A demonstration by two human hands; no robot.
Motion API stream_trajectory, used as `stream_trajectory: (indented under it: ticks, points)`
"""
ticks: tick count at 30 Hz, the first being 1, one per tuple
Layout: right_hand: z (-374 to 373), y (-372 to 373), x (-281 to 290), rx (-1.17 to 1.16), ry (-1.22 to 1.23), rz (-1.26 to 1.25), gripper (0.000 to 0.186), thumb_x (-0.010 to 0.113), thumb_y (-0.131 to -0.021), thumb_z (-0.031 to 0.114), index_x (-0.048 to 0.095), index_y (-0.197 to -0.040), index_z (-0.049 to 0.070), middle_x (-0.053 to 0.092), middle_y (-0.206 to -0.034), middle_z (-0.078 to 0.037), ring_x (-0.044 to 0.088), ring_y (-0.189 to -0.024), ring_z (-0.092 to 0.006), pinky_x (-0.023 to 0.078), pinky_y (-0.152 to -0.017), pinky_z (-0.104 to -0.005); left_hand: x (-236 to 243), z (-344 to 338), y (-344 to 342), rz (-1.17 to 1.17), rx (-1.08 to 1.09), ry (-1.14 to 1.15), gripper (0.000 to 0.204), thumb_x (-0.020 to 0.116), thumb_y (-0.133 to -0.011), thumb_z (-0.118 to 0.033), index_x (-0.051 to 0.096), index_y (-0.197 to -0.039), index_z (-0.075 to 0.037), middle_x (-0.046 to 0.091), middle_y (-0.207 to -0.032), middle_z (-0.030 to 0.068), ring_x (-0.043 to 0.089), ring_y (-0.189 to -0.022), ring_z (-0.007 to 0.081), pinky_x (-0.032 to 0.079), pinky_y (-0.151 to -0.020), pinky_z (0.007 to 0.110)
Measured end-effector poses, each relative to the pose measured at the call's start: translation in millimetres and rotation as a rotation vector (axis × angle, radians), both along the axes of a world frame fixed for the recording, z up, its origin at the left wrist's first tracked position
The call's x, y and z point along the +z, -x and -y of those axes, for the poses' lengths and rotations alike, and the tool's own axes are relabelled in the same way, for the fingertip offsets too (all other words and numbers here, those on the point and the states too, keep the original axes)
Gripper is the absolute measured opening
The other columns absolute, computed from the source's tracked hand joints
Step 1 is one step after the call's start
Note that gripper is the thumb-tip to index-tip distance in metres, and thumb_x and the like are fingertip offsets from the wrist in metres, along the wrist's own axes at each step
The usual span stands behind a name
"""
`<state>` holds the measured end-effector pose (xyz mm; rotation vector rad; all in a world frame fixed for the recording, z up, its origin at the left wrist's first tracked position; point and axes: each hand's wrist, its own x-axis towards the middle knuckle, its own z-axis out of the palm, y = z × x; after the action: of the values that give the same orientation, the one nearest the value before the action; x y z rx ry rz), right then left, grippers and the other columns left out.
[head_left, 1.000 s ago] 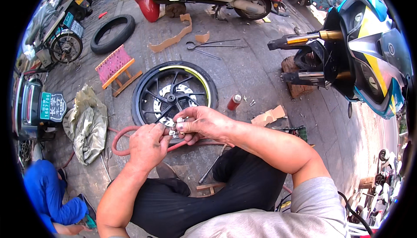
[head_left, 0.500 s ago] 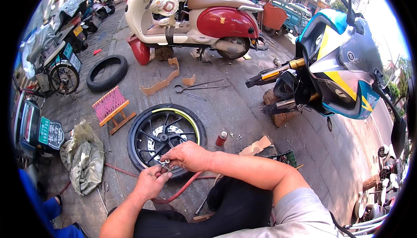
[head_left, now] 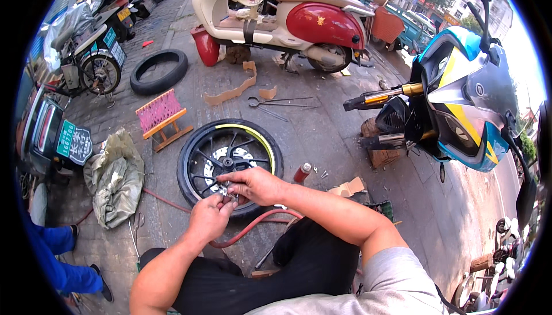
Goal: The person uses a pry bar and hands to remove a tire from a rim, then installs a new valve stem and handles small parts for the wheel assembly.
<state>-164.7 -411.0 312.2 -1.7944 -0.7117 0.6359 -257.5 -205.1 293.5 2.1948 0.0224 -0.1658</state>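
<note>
Both my hands meet over the near edge of a motorcycle wheel (head_left: 265, 135), which lies flat with its black tyre, black spokes, silver brake disc and a yellow-green rim stripe. My left hand (head_left: 210, 216) is closed, fingertips pinching a small silver metal fitting (head_left: 233, 196). From the right, my right hand (head_left: 256, 186) closes on the same piece. Fingers cover most of it, so its exact kind does not show. A red hose (head_left: 253, 224) curves just below my hands; whether it joins the fitting I cannot tell.
Around the wheel are a low folding stool (head_left: 158, 113), a crumpled sheet (head_left: 118, 182), a red canister (head_left: 302, 173), long tongs (head_left: 276, 104) and a loose tyre (head_left: 160, 72). A scooter (head_left: 322, 24) and a front-wheelless motorcycle (head_left: 460, 96) stand beyond. A person's blue-trousered legs (head_left: 63, 257) are at left.
My view has shifted, so the scene sits further right. My fingers have drawn closer together around the small metal fitting, hiding more of it. The blue-trousered legs show more.
</note>
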Motion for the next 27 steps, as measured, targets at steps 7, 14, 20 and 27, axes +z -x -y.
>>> stream_trajectory:
  ticks: [7,14,20,27]
  points:
    - [-21.4,18.1,6.4,-0.440,0.318,0.961,0.056,0.072,-0.102,0.034,0.061,-0.147,0.003,0.070,-0.111,-0.016,0.071,-0.104,-0.0351,0.060,-0.088,-0.0458,0.6,-12.0,-49.7,0.016,0.060,0.029,0.034,0.072,-0.102,-0.035,0.078,-0.113,-0.003,0.079,-0.103,0.0198,0.076,-0.097,0.0360,0.058,-0.087,0.045]
    - [-17.4,22.3,1.5,-0.445,0.415,0.805,0.071,0.072,-0.099,0.050,0.060,-0.143,-0.005,0.072,-0.107,-0.020,0.073,-0.101,-0.0380,0.060,-0.086,-0.0487,-22.4,3.0,-54.9,0.074,-0.017,0.045,0.028,0.059,-0.103,-0.018,0.074,-0.121,-0.003,0.078,-0.113,0.0241,0.075,-0.107,0.0421,0.058,-0.091,0.047]
    - [-34.5,13.8,-5.5,-0.401,0.368,0.813,0.062,0.069,-0.102,0.050,0.063,-0.133,-0.003,0.073,-0.108,-0.020,0.073,-0.101,-0.0387,0.060,-0.086,-0.0495,-42.1,-18.0,-48.6,0.088,0.069,0.076,0.015,0.063,-0.099,-0.009,0.076,-0.105,-0.005,0.080,-0.098,0.0150,0.077,-0.094,0.0308,0.058,-0.085,0.041]
    - [-14.9,8.7,-4.0,-0.298,0.428,0.825,0.046,0.065,-0.105,0.045,0.062,-0.106,-0.001,0.073,-0.088,-0.022,0.074,-0.086,-0.0425,0.059,-0.076,-0.0530,-16.6,5.0,-42.7,0.025,0.041,0.065,0.014,0.068,-0.101,-0.011,0.076,-0.106,-0.002,0.079,-0.094,0.0125,0.074,-0.085,0.0239,0.056,-0.081,0.037]
